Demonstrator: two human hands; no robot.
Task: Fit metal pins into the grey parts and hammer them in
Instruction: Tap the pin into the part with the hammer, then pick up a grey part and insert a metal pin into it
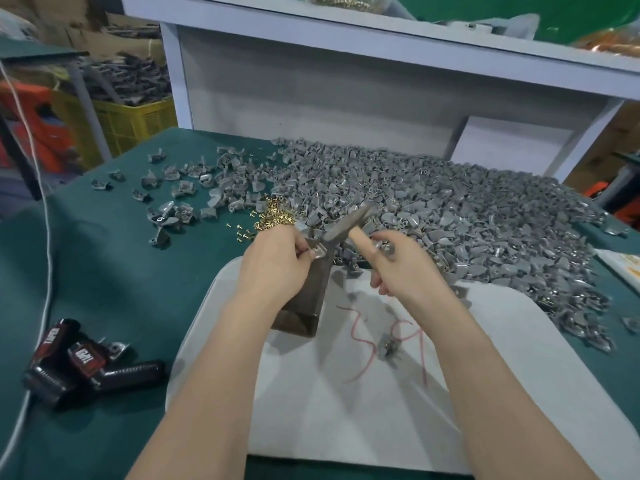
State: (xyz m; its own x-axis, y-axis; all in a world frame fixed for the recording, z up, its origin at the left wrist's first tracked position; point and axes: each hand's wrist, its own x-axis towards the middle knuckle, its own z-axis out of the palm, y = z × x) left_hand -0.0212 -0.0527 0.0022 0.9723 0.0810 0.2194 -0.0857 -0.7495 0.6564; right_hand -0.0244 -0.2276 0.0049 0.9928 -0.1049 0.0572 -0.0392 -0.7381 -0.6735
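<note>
My left hand pinches a small grey part on top of a dark metal block that stands on the white board. My right hand grips the wooden handle of a hammer; its blurred metal head hangs just above the part. A little heap of brass pins lies on the green cloth beyond my left hand. A big pile of grey parts spreads across the back and right of the table. Whether a pin sits in the held part is hidden.
Scattered grey parts lie at the back left. A single grey part rests on the board near red scribbles. A black and red device with a white cable sits front left. A white shelf stands behind the table.
</note>
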